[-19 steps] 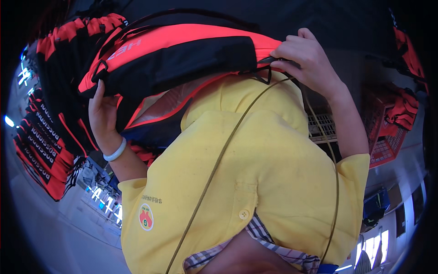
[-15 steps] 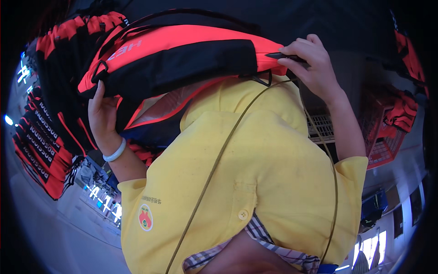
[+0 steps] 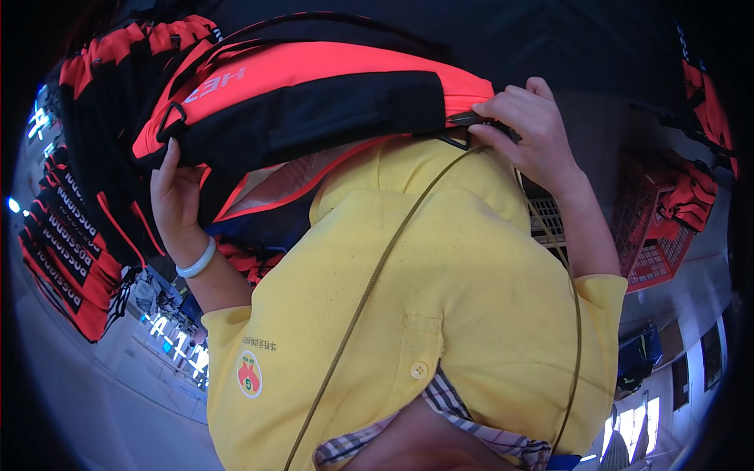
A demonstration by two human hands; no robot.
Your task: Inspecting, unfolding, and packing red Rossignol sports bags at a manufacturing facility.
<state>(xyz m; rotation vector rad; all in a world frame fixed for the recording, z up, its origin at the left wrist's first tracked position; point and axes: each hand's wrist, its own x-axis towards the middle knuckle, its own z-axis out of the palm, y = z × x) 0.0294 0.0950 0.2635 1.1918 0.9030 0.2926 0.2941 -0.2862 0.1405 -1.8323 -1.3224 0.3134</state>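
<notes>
Head view: a red-and-black bag (image 3: 314, 110) sags open at the person's tummy. The left hand (image 3: 174, 188) pinches one end, some fingers hidden. The right hand (image 3: 522, 129) squeezes a small black tool (image 3: 465, 118), mostly covered, at the other. A red basket (image 3: 650, 271) holds red-and-black cloth things (image 3: 685, 200).

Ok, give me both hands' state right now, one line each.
Left hand: closed, holding the left end of the red-and-black bag.
Right hand: closed, holding a small dark pointed tool at the bag's right end.
</notes>
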